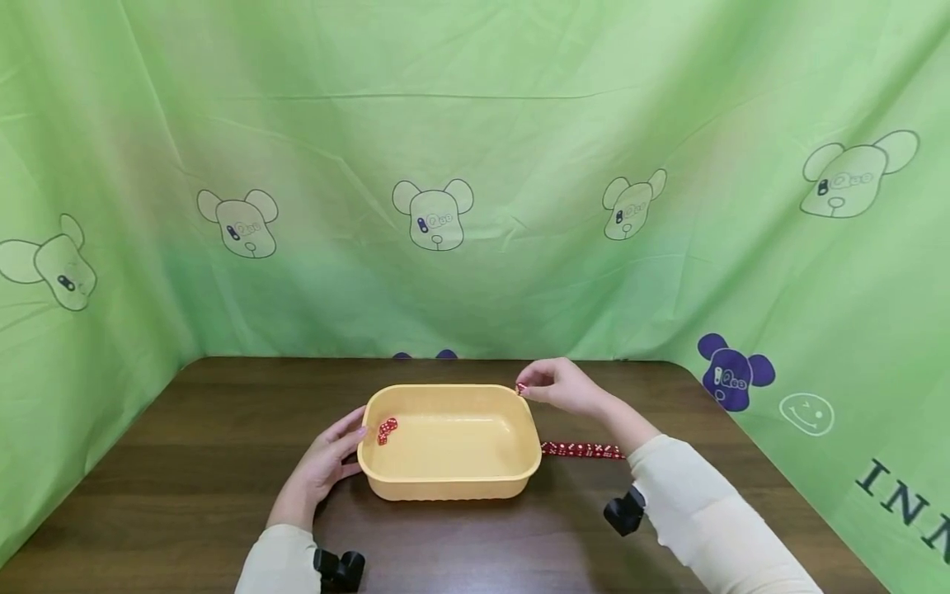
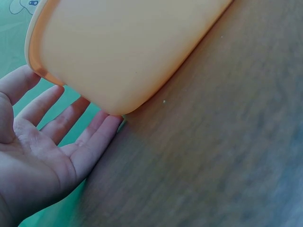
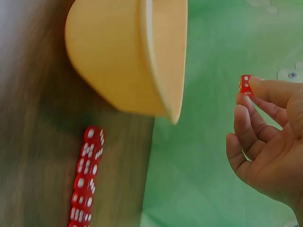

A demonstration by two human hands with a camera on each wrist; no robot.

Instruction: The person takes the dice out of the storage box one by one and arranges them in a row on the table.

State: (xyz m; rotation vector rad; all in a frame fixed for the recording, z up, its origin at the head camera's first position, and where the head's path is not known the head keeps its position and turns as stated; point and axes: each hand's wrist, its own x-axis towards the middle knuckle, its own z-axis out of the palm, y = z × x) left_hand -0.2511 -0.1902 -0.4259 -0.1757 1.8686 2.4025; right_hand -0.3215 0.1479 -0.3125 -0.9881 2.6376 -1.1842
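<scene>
A yellow plastic tub [image 1: 450, 487] stands in the middle of the brown table, with a few red dice [image 1: 387, 430] lying in its left end. My right hand [image 1: 555, 385] pinches one red die [image 1: 521, 388] at its fingertips above the tub's far right corner; that die [image 3: 245, 84] shows clearly in the right wrist view. A row of red dice [image 1: 582, 450] lies on the table just right of the tub, also seen as the dice row [image 3: 85, 177]. My left hand [image 1: 326, 462] rests open against the tub's left end, fingers [image 2: 71, 120] straight beside the tub wall [image 2: 128, 52].
A green cloth with bear prints [image 1: 434, 213] hangs behind and on both sides of the table [image 1: 185, 462]. Bare wood lies left, right and in front of the tub. Black wrist cameras [image 1: 625, 511] sit on both forearms.
</scene>
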